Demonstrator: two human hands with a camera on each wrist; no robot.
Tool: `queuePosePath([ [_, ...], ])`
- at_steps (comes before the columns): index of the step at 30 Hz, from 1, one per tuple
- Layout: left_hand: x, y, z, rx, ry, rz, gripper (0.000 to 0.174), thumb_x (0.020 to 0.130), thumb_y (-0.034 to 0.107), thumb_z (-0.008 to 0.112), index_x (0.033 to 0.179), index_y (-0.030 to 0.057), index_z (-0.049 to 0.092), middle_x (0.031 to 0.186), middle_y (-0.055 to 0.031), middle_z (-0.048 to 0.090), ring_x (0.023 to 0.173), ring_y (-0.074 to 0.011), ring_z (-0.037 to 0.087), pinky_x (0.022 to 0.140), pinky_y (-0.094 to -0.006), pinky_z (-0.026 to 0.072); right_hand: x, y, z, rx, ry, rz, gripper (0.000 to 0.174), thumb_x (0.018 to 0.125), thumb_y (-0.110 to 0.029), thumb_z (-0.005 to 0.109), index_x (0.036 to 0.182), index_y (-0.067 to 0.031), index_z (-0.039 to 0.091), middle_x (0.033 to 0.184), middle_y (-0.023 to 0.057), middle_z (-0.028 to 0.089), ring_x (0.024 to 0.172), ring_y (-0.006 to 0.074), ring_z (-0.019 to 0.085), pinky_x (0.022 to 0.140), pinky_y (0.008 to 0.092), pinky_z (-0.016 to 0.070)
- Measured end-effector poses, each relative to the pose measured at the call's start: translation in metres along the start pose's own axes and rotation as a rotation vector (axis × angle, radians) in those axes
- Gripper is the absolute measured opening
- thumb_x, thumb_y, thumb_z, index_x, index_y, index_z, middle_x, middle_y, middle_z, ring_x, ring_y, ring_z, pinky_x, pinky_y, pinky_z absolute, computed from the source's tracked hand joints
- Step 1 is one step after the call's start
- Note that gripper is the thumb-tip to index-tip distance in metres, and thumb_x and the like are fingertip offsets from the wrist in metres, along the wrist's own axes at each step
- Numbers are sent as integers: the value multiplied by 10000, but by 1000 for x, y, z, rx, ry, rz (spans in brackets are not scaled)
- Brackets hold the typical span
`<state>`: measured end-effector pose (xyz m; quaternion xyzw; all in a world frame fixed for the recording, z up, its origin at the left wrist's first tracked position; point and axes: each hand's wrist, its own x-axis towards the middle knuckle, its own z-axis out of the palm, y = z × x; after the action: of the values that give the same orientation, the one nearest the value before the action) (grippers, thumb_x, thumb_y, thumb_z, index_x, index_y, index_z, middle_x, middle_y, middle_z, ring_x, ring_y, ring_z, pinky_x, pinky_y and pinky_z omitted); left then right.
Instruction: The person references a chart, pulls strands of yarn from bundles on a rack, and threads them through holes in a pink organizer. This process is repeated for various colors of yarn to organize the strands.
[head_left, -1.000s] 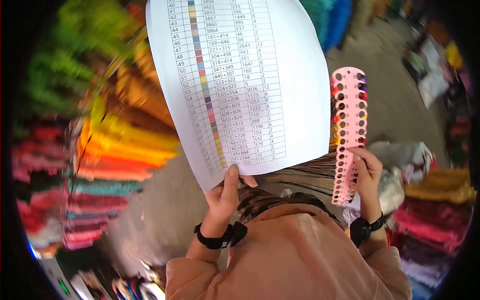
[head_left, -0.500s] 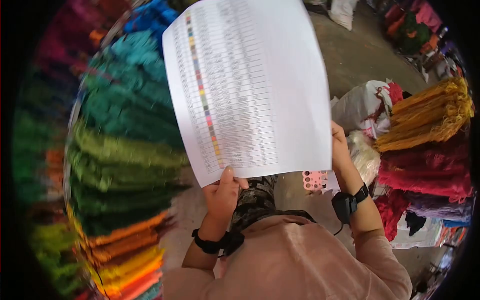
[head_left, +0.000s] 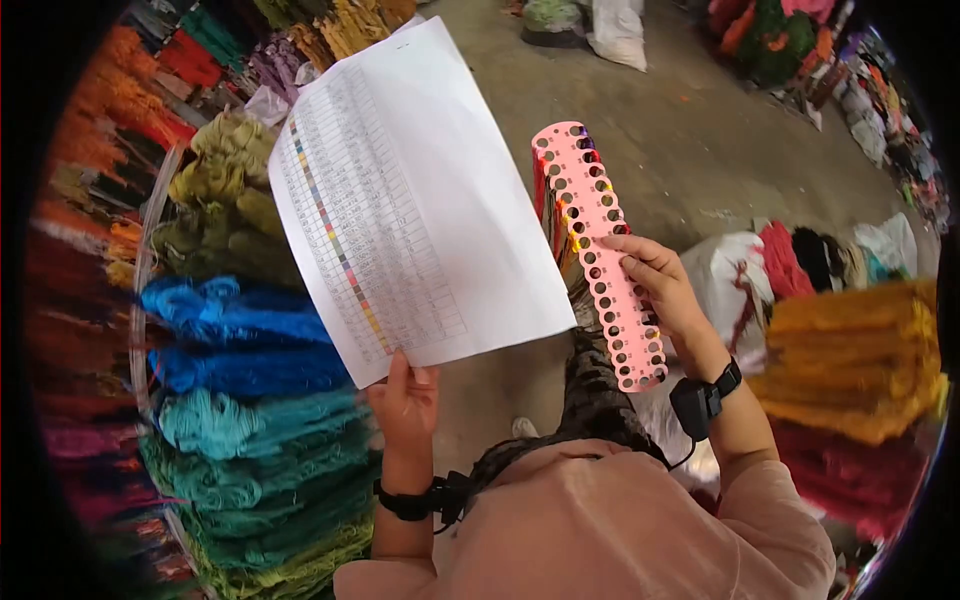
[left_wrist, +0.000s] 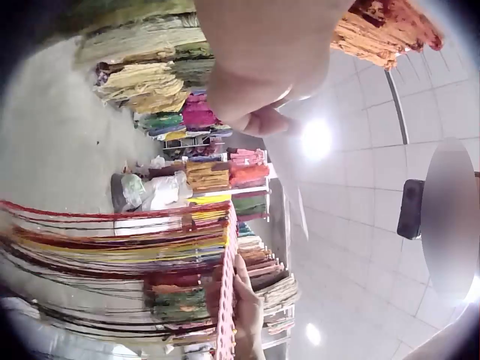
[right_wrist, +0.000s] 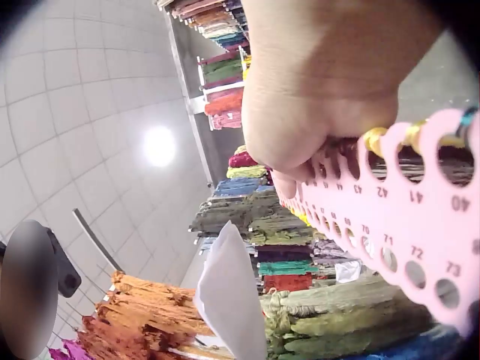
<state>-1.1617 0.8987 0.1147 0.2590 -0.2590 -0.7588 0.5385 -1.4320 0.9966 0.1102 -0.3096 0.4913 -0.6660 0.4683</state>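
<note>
My left hand (head_left: 404,402) pinches the lower left corner of a white printed sheet (head_left: 490,240), thumb on top. A numbered table with a column of small colour swatches (head_left: 340,248) runs down the sheet. In my right hand (head_left: 668,288) is a long pink thread organizer card (head_left: 583,200), gripped at its right edge. Round holes line both its sides, with printed numbers beside them, readable in the right wrist view on the card (right_wrist: 394,217). Coloured threads (left_wrist: 127,251) are looped through some holes and trail off it in the left wrist view. Sheet and card are side by side, apart.
On the left, a rack bears blue yarn hanks (head_left: 240,320), with teal and green ones (head_left: 260,420) nearer me. Mustard hanks (head_left: 850,350) hang at the right beside a white sack (head_left: 725,290). Concrete floor (head_left: 700,130) extends ahead, with bags (head_left: 620,35) farther off.
The sheet has swung left and tilted; the pink card, mostly behind it half a second ago, shows in full again. The view has turned, bringing blue and teal hanks beside my left hand.
</note>
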Motion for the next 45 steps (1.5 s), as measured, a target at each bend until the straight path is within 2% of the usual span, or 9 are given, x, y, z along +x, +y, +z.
queuePosePath([
  [5,90,-45,59,37,100,26,161,830,-2,435,987,26,460,722,-63,549,531,-111,479,510,-231,424,130,-17,-34,21,-108,42,282,824,3,392,1076,-4,518,942,42,578,758,57,540,675,191,444],
  [10,184,-66,110,135,80,61,165,837,24,452,1000,16,471,751,-68,559,554,-112,521,501,-211,442,277,-40,-46,-43,-257,107,248,817,-5,417,1035,11,534,868,33,590,727,45,530,628,187,431],
  [18,368,-70,122,226,186,304,125,835,44,475,917,-36,524,829,-84,569,563,-122,532,518,-225,444,490,-73,22,301,-267,240,286,838,-206,473,969,40,539,816,57,595,647,81,545,581,213,443],
  [24,514,-36,113,308,179,363,156,836,52,473,940,-57,515,847,-93,567,575,-119,521,524,-231,436,640,-78,85,-205,-398,45,238,781,-145,574,931,40,566,843,84,601,676,90,551,607,223,444],
  [27,569,-13,110,249,189,354,167,837,60,473,957,-49,515,871,-92,565,627,-120,532,543,-234,444,707,-80,111,-194,-458,156,176,778,-103,572,901,22,590,809,61,610,682,79,551,608,218,443],
  [32,665,40,82,254,248,352,189,821,68,502,996,-1,519,942,-70,556,778,-118,537,625,-245,467,826,-58,180,-207,-580,84,160,778,-106,573,887,9,601,775,39,612,666,78,555,595,210,439],
  [38,776,96,45,230,495,452,243,806,72,527,1041,23,493,910,-41,547,701,-98,508,542,-225,439,955,-28,297,-266,-809,186,166,771,-117,578,873,12,605,761,21,604,650,62,536,578,200,423],
  [41,821,130,36,183,686,537,247,801,73,534,1038,20,489,902,-45,545,681,-94,503,516,-221,426,1030,-9,367,-318,-1131,162,170,768,-123,581,868,12,607,752,20,600,632,58,527,556,198,411],
  [45,871,193,12,149,863,691,220,794,64,538,1004,10,501,867,-54,548,652,-94,501,505,-216,419,1082,11,481,-279,-1317,216,177,769,-126,569,860,21,604,751,30,598,631,69,524,552,207,407],
])
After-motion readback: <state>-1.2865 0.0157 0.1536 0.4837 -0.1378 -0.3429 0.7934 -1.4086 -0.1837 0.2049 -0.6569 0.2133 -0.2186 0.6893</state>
